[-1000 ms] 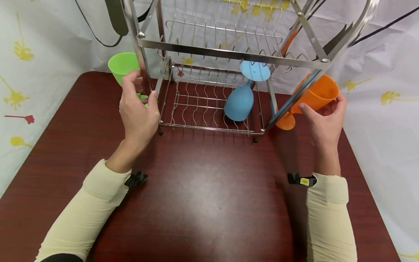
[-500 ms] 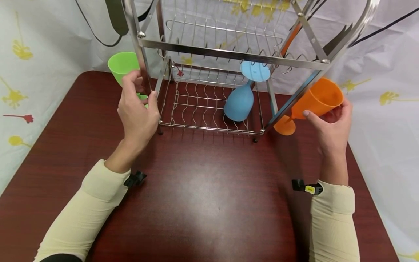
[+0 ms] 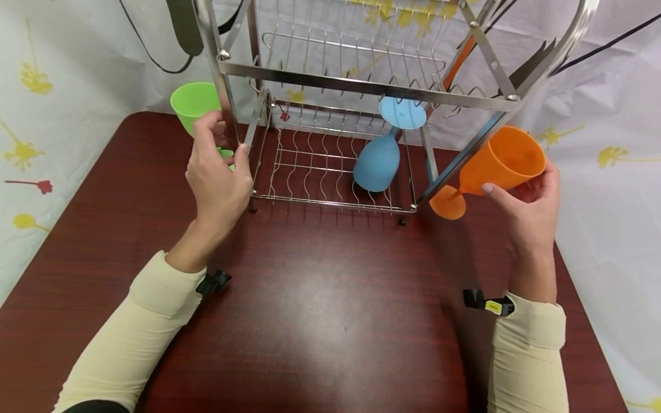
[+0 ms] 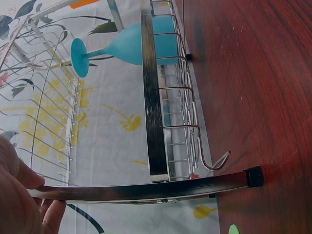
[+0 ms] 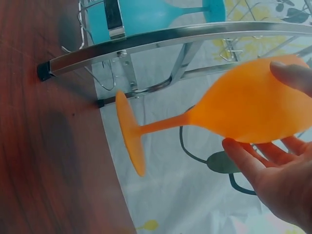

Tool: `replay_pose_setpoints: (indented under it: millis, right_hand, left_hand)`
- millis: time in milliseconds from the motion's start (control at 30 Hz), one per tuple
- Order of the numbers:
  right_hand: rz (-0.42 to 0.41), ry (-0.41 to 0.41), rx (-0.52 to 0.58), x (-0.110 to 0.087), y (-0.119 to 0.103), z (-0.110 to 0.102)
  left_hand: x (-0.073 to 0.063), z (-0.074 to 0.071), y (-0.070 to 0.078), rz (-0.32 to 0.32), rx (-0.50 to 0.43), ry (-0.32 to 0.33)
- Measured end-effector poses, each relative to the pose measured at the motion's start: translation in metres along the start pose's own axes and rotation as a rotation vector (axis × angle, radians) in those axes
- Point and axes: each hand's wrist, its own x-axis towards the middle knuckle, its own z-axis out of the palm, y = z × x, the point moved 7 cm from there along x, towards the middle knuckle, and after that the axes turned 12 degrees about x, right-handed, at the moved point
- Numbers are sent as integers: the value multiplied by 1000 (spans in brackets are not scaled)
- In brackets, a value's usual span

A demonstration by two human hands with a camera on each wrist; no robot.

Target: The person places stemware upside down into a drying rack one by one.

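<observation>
My right hand grips an orange goblet by its bowl, thumb on the near side and fingers behind. The goblet tilts, its mouth up and to the right, its round foot low beside the rack's right leg. My left hand pinches the left leg of a metal dish rack between thumb and fingers; the left wrist view shows this grip on the strip. Upside down on the rack's lower shelf stands a blue goblet. Behind my left hand is a green goblet, partly hidden.
The rack's upper wire shelf hangs over the lower one. Dark cables run along the patterned white cloth at the back and sides. Under the rack lies the dark red tabletop.
My right hand has drawn the orange goblet slightly right and toward me, away from the rack's right leg. The left hand keeps its place on the rack.
</observation>
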Motion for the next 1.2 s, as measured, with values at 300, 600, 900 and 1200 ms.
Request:
replay_pose_setpoints:
  millis: [300, 600, 900, 1200]
  right_hand:
    - [3, -93, 40, -2, -6, 4]
    - [4, -151, 68, -6, -7, 9]
    - [-38, -237, 98, -8, -13, 13]
    - [-32, -249, 161, -11, -18, 11]
  left_hand:
    - [-2, 0, -1, 45, 14, 10]
    - [-1, -1, 0, 67, 23, 22]
    - [-1, 0, 2, 78, 32, 23]
    - [-2, 0, 1, 74, 41, 12]
